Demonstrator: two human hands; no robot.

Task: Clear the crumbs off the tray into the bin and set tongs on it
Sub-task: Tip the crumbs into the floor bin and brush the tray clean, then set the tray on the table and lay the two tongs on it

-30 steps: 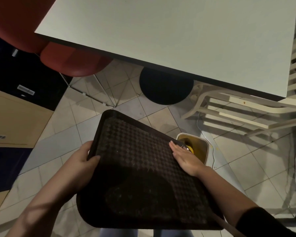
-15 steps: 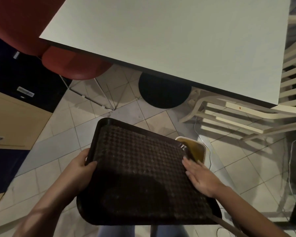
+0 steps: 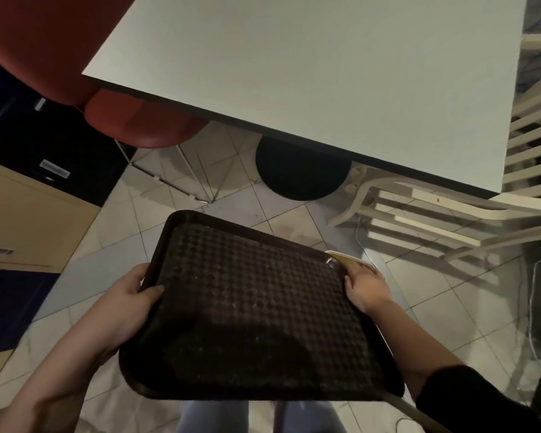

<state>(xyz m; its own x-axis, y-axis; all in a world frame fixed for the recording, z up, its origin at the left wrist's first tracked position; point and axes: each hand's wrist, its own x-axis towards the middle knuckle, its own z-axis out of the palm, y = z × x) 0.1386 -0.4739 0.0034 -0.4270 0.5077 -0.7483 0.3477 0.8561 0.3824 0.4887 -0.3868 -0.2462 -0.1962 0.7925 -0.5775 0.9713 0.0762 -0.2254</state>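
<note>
A dark brown textured tray is held above the tiled floor in front of me. My left hand grips its left rim, thumb on top. My right hand holds the right rim near the far corner, fingers curled over the edge. A few pale crumbs speck the tray's surface. The bin with a pale rim and yellow inside is mostly hidden behind the tray's right corner and my right hand. No tongs are in view.
A white table fills the upper view, with its black round base below. A red chair stands at the left, a cream slatted chair at the right. Cabinets line the left side. A white cable trails on the floor at right.
My right hand slid off the tray's surface to its right edge and took hold of the rim. The tray now covers more of the bin. My left hand kept its grip.
</note>
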